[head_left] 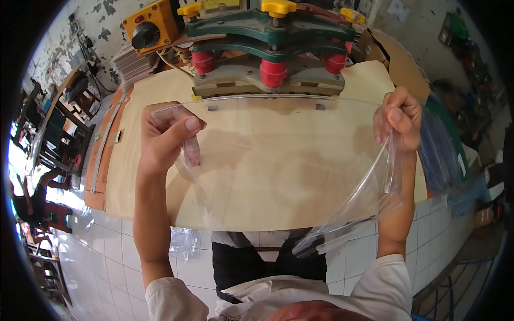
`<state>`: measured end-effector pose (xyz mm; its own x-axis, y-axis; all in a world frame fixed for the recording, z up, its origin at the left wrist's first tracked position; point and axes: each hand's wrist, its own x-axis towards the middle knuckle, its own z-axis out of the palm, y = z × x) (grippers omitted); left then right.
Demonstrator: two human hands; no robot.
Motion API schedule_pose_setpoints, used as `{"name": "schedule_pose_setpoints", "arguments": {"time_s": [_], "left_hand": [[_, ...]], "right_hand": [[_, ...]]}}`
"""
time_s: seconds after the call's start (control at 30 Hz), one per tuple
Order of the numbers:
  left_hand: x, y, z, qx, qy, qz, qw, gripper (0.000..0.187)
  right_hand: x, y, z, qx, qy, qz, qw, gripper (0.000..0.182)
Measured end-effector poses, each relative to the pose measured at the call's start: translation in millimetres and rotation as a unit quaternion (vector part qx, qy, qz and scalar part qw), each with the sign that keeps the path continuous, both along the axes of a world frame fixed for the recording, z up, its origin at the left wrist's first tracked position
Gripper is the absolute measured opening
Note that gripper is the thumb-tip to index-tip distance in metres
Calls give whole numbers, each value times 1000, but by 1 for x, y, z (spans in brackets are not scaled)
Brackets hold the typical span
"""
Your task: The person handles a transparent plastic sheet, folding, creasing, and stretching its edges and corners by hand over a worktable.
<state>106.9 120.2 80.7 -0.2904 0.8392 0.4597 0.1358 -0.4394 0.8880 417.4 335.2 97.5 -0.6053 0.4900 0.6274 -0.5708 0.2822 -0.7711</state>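
Note:
A clear plastic sheet (pixel 367 187) is stretched between my two hands, above a pale tabletop. My left hand (pixel 165 135) pinches its left corner, thumb laid over the curled fingers. At the opposite corner my right hand (pixel 399 119) is closed on the plastic, which gathers into folds below the fist. The sheet's upper edge runs nearly straight between the hands, close to the front of a green clamp-like machine (pixel 267 45). Its lower part hangs loosely past the table's near edge, toward my lap.
Pale sheeting (pixel 267 198) covers the table. An orange control box (pixel 152 27) with a black knob stands at the back left, beside stacked sheets (pixel 134 67). A cardboard box (pixel 399 61) is at the back right. Bluish plastic film (pixel 439 152) lies at the right side.

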Motion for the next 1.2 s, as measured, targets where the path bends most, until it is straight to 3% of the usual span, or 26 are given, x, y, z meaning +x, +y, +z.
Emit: {"name": "schedule_pose_setpoints", "arguments": {"time_s": [0.4,0.57,0.87,1.0,1.2], "left_hand": [[0,0,-1,2,-4,-5,1000,14],[1,2,-1,-12,-1,6,1000,14],[3,6,-3,-30,11,-14,999,18],[-2,2,0,-66,0,-37,997,19],[-3,-1,-2,-19,-29,-94,995,18]], "right_hand": [[-1,0,0,12,7,0,1000,15],[3,6,3,20,-112,-10,993,14],[4,0,8,69,-221,-60,971,16],[8,8,6,38,-192,-47,980,16],[16,20,6,6,-162,-27,986,17]]}}
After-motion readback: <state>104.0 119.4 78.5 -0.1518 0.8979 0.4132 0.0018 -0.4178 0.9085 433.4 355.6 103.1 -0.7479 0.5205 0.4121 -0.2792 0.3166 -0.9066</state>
